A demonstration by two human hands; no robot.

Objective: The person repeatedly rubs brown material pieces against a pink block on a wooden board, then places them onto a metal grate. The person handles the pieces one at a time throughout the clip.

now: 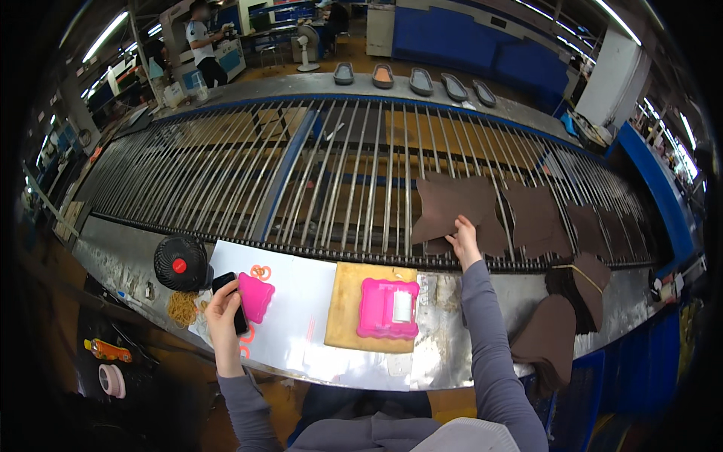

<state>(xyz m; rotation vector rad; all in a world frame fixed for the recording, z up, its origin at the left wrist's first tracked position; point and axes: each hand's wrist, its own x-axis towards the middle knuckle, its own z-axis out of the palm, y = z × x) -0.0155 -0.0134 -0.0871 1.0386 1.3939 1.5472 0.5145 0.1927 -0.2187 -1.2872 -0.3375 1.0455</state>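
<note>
My left hand (221, 319) is closed over a black phone-like slab (241, 324), hiding its middle. Beside those fingertips lies a pink scalloped lid (259, 299); whether they touch it I cannot tell. With the thumb and fingers of my right hand (465, 239) I grip the near edge of a dark brown cut sheet (450, 202). That sheet lies on the metal roller bars (361, 188), overlapping another brown piece. Between my hands, a pink scalloped box (374, 309) with a white label rests on a tan board (340, 325).
A black fan (181, 262) stands at left, beside rubber bands (181, 309). More brown pieces (536, 218) lie on the rollers at right. Brown stacks (548, 343) rest on the metal bench's right end. Several oval trays (422, 81) line the far ledge. A person (202, 45) stands beyond.
</note>
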